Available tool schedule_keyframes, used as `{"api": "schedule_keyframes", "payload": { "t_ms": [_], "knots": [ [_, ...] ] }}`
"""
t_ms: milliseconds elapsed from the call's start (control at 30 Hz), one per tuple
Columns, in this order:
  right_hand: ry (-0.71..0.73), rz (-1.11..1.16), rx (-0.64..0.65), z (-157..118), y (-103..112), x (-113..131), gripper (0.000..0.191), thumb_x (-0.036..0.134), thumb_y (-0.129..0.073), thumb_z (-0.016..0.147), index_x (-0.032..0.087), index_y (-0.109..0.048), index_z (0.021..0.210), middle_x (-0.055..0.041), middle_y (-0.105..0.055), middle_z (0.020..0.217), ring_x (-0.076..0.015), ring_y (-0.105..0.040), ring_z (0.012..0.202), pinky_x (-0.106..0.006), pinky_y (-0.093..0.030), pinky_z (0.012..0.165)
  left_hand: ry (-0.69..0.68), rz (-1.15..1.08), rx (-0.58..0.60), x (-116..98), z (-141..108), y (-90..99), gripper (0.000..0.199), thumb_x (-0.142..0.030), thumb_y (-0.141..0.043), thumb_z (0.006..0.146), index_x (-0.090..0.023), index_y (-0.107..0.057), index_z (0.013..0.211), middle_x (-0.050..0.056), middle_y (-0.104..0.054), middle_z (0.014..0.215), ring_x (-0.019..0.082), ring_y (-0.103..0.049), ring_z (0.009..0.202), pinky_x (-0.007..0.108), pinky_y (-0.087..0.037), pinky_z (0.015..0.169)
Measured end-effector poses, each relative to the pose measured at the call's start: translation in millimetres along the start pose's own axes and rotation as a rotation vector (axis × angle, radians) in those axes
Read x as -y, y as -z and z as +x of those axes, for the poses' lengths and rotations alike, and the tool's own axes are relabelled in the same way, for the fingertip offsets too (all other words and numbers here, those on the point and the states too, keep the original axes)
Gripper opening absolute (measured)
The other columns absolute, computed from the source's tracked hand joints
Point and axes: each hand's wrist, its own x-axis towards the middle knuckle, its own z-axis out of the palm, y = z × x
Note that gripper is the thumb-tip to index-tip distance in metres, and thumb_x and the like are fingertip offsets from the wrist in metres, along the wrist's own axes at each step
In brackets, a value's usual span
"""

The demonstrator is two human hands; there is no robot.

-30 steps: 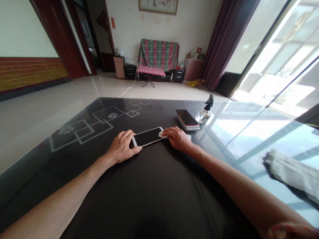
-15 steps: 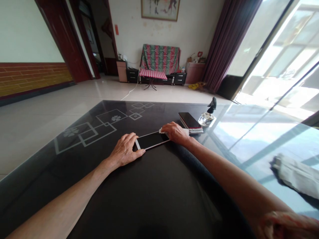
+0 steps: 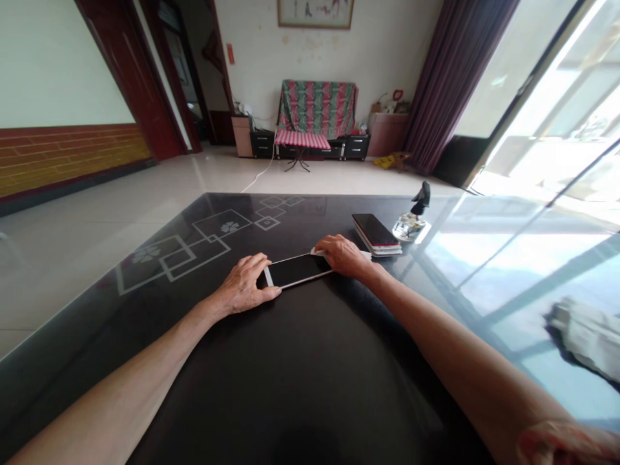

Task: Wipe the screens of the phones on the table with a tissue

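A smartphone point(image 3: 298, 271) with a dark screen and white edges lies flat on the glossy black table point(image 3: 290, 361). My left hand point(image 3: 246, 284) grips its left end, thumb at the near edge and fingers at the far edge. Over the right end of the phone, my right hand point(image 3: 343, 255) presses a white cloth or tissue point(image 3: 317, 252) to the screen. Most of that white piece is hidden under the fingers; a bit shows past the hand's right side. Just beyond my right hand sits a stack of phones point(image 3: 375, 231), the top one dark with a red edge.
A clear spray bottle point(image 3: 409, 226) with a black trigger head stands right of the stack. Crumpled grey-white fabric point(image 3: 584, 336) lies at the table's right. Beyond the table are a small striped table point(image 3: 303, 139) and a cloth-covered object point(image 3: 317, 110).
The view has shifted slightly, so the surroundings sit a little further right. Both hands keep nearly the same place on the phone.
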Motion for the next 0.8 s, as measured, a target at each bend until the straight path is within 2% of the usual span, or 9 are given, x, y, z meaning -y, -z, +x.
{"api": "schedule_keyframes", "payload": {
  "t_ms": [100,200,267,333,433,533,600,700,800],
  "knots": [
    [0.058,-0.098,0.007,0,6,15,0.029,0.003,-0.05,0.081,0.022,-0.069,0.093,-0.0059,-0.067,0.096,-0.0196,-0.054,0.083,-0.03,-0.04,0.076,0.026,0.002,-0.008,-2,-1,0.0,0.061,-0.058,-0.054,0.075,-0.018,-0.055,0.121,0.011,-0.049,0.135,0.033,-0.043,0.125,0.045,-0.037,0.105],
    [0.067,-0.2,-0.066,-1,8,34,0.021,0.011,-0.049,0.087,0.02,-0.068,0.087,-0.011,-0.064,0.092,-0.0238,-0.05,0.086,-0.035,-0.039,0.075,0.05,-0.003,-0.018,-4,-1,-1.8,0.064,-0.058,-0.056,0.074,-0.016,-0.055,0.123,0.012,-0.048,0.136,0.033,-0.042,0.126,0.045,-0.037,0.105],
    [0.053,-0.204,-0.116,-2,5,39,0.022,0.013,-0.048,0.089,0.022,-0.068,0.091,-0.0113,-0.064,0.097,-0.0247,-0.049,0.089,-0.036,-0.039,0.076,0.054,-0.012,-0.028,-4,-1,-2.6,0.064,-0.057,-0.057,0.073,-0.016,-0.055,0.122,0.012,-0.048,0.136,0.033,-0.043,0.125,0.045,-0.036,0.106],
    [0.012,-0.144,-0.122,-2,0,37,0.026,0.011,-0.048,0.088,0.024,-0.068,0.096,-0.0089,-0.064,0.102,-0.0237,-0.05,0.091,-0.035,-0.04,0.078,0.045,-0.026,-0.033,-4,-1,-1.9,0.062,-0.056,-0.058,0.072,-0.017,-0.057,0.121,0.011,-0.049,0.135,0.033,-0.044,0.125,0.045,-0.036,0.106],
    [-0.084,-0.015,-0.057,-3,-5,28,0.033,0.005,-0.047,0.083,0.023,-0.069,0.1,-0.0063,-0.067,0.103,-0.0211,-0.055,0.089,-0.032,-0.042,0.083,0.013,-0.055,0.0,1,-1,2.9,0.061,-0.054,-0.059,0.072,-0.016,-0.057,0.12,0.012,-0.049,0.136,0.033,-0.043,0.127,0.044,-0.036,0.107],
    [-0.124,0.083,0.0,-2,-1,21,0.039,0.002,-0.045,0.08,0.022,-0.07,0.103,-0.005,-0.068,0.105,-0.0191,-0.06,0.091,-0.028,-0.043,0.085,-0.017,-0.082,0.075,10,-3,9.2,0.066,-0.056,-0.058,0.072,-0.016,-0.054,0.125,0.012,-0.045,0.14,0.033,-0.04,0.13,0.044,-0.035,0.108],
    [-0.117,0.17,0.04,-2,4,19,0.04,0.001,-0.046,0.075,0.021,-0.072,0.1,-0.0033,-0.07,0.102,-0.0181,-0.063,0.093,-0.024,-0.045,0.084,-0.017,-0.074,0.085,17,-4,11.6,0.068,-0.054,-0.056,0.073,-0.016,-0.051,0.129,0.013,-0.044,0.142,0.032,-0.04,0.131,0.043,-0.035,0.109],
    [-0.121,0.332,0.06,-2,12,15,0.04,0.0,-0.048,0.07,0.019,-0.074,0.094,-0.0005,-0.073,0.095,-0.0163,-0.066,0.089,-0.02,-0.047,0.079,0.073,-0.015,-0.047,28,-5,11.0,0.06,-0.042,-0.05,0.077,-0.013,-0.05,0.129,0.013,-0.048,0.139,0.03,-0.043,0.13,0.041,-0.035,0.109],
    [-0.148,0.372,-0.025,-3,13,10,0.039,0.001,-0.048,0.069,0.018,-0.074,0.092,-0.0012,-0.073,0.093,-0.0165,-0.067,0.087,-0.019,-0.047,0.076,0.082,0.021,-0.134,33,-5,7.6,0.053,-0.035,-0.047,0.076,-0.013,-0.054,0.124,0.012,-0.056,0.13,0.029,-0.051,0.121,0.041,-0.04,0.106]
  ]
}}
